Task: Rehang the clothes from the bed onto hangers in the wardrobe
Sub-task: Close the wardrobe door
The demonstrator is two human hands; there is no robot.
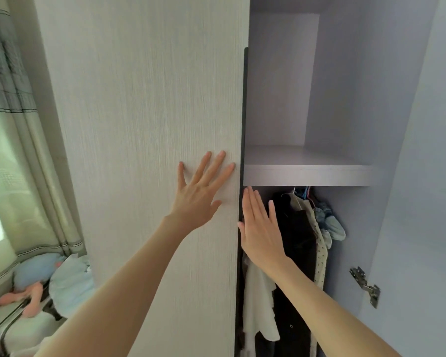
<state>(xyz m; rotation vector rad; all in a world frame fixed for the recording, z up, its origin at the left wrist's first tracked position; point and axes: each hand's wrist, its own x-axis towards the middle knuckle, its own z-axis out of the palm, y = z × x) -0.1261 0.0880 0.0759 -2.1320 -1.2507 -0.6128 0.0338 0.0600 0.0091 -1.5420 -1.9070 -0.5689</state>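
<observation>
left hand (200,199) lies flat, fingers spread, on the wardrobe door (144,124); right hand (262,230) is flat with straight fingers at the door's edge, holding nothing; clothes (301,228) hang on hangers (303,193) under the shelf (307,173); a hinge (366,286) sits on the right wall.

The wardrobe door (144,124) is pale cream with fine vertical woodgrain, its edge dark; the shelf (307,173) inside is plain lilac-grey. Hanging below — a black garment (298,228), a cream one dotted dark (321,253), faded blue denim (331,222), a white piece (258,300). The curtain (13,99) is greenish-grey with dark stripes.
</observation>
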